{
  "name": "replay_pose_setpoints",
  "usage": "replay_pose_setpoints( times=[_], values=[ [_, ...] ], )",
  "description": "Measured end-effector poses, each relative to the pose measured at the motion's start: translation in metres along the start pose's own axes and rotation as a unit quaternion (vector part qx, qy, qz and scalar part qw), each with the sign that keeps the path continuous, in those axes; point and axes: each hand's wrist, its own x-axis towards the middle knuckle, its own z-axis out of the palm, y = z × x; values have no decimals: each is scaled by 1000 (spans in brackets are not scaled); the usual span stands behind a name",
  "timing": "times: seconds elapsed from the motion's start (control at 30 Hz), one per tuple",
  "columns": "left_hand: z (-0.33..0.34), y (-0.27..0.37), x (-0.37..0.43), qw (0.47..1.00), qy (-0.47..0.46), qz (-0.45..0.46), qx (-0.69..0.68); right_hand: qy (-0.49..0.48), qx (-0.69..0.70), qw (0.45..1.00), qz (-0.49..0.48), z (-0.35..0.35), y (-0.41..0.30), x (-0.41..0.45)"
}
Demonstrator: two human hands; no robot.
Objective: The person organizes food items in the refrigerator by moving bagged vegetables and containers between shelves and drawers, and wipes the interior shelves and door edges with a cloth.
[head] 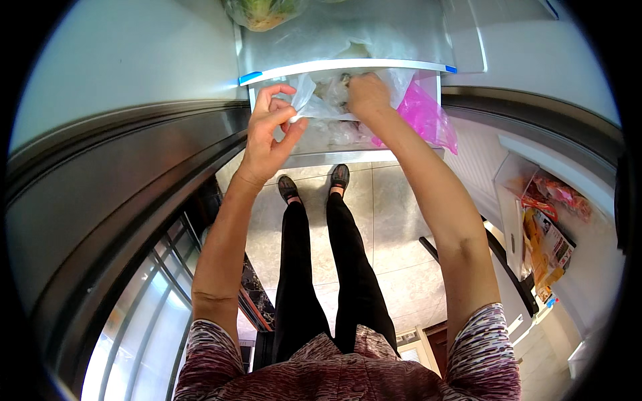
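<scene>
A pulled-out refrigerator drawer (326,159) lies before me, holding plastic bags. With thumb and fingers my left hand (268,128) pinches the edge of a white translucent plastic bag (321,108) at the drawer's left side. My right hand (370,95) reaches down into the drawer at this bag, its fingers curled beside a small dark item (345,78). Its fingertips are hidden, so whether they grip that item does not show. A bright pink plastic bag (426,115) hangs over the drawer's right side, close to my right wrist.
Above the drawer sits a glass shelf (346,35) with a white front edge and a bagged green vegetable (266,12). At right, the open refrigerator door carries a bin (516,225) with several packets (546,245). My feet stand on the tiled floor (401,210) below.
</scene>
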Motion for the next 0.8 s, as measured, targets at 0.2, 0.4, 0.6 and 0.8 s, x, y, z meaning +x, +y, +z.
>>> replay_pose_setpoints(
  times=[0.2, 0.4, 0.6, 0.8],
  values=[
    [18, 19, 8, 1000, 8, -11, 21, -120, 389, 912, -56, -11, -51, 1],
    [51, 29, 32, 992, -21, 15, 126, -159, 727, 666, 43, 51, -5, 25],
    [89, -14, 55, 991, -53, 80, 94, 98, 645, 757, 41, -8, 38, -78],
    [147, -73, 83, 927, -185, 79, 316, -59, 666, 734, 113, 35, 81, -184]
  ],
)
